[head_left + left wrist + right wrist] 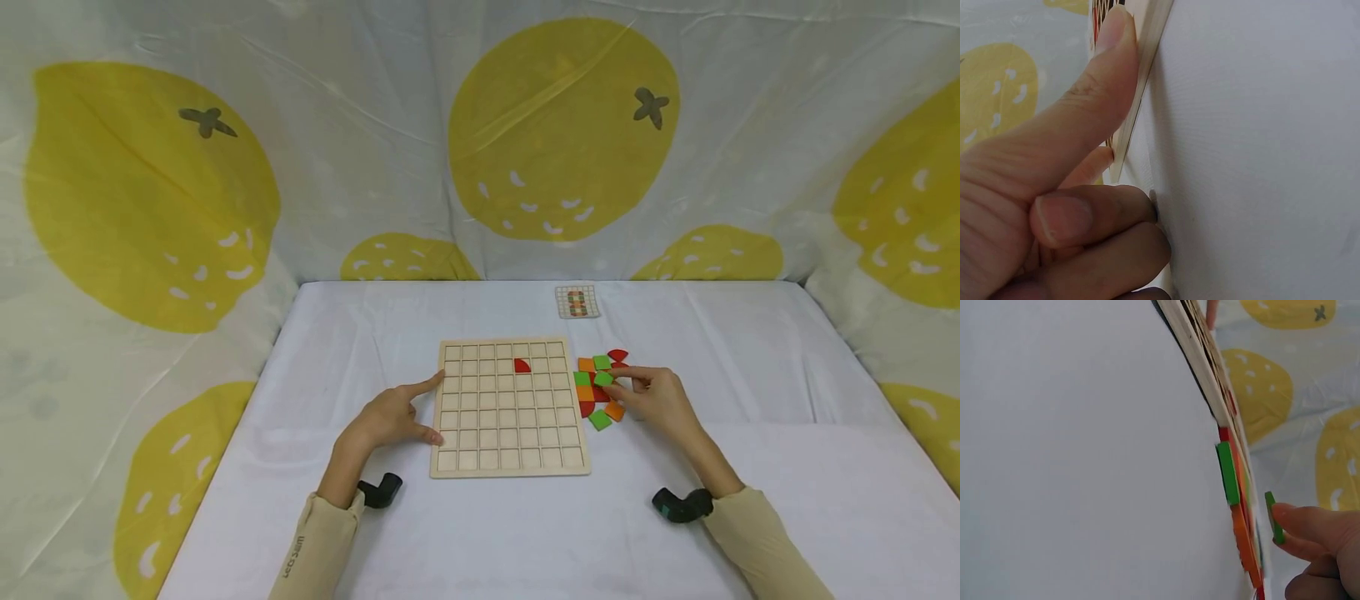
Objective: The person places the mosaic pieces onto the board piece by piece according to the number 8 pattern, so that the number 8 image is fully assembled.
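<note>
A wooden grid board [498,419] lies flat, with one red quarter-circle tile [521,366] in a cell of its upper part. My left hand [388,417] rests at the board's left edge, thumb and index finger spread apart along the frame. In the left wrist view the thumb [1107,81] presses the rim, while other fingers are bent beneath it. My right hand [662,403] pinches a green square tile [603,380] between thumb and fingertip, above a pile of tiles. The right wrist view shows this green tile [1274,517] raised clear of the pile.
Right of the board lie several loose tiles: a green square [600,419], an orange square [614,411], red rounded pieces [617,355] and others partly overlapping. A small pattern card [577,302] lies behind the board on the white-covered table [495,542]. Lemon-print cloth [360,167] hangs around.
</note>
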`<state>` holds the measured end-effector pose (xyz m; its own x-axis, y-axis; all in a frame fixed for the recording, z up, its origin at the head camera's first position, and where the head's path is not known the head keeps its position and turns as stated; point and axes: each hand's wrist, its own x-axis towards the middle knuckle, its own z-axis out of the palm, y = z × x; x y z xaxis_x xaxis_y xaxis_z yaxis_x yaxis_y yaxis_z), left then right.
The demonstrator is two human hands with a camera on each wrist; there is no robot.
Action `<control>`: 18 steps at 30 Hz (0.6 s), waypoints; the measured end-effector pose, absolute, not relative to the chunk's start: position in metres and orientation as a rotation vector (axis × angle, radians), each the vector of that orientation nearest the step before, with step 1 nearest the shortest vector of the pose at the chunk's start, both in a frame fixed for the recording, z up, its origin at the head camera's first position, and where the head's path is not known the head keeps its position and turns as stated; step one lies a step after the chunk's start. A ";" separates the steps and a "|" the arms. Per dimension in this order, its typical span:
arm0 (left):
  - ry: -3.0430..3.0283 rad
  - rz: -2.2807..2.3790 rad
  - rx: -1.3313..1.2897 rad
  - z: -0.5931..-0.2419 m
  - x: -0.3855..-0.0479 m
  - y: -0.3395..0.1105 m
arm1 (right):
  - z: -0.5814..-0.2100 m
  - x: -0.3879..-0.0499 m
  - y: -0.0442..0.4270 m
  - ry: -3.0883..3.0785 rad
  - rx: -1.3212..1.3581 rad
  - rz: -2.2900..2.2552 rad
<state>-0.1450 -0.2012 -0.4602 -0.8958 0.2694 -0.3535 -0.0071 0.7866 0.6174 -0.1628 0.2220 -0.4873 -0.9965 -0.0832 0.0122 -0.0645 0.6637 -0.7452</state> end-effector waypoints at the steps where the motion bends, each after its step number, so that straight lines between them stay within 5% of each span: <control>1: 2.547 0.884 0.201 -0.460 -0.145 -0.201 | -0.487 -0.164 0.219 2.829 -0.147 -1.285; 18: 2.555 0.882 0.187 -0.461 -0.144 -0.201 | -0.488 -0.177 0.154 2.650 -0.433 -1.357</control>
<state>-0.1442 -0.2006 -0.4611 -0.8992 0.2601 -0.3518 -0.0124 0.7887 0.6147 -0.1769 0.1542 -0.4882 -0.9499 -0.3123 0.0124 -0.1926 0.5534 -0.8104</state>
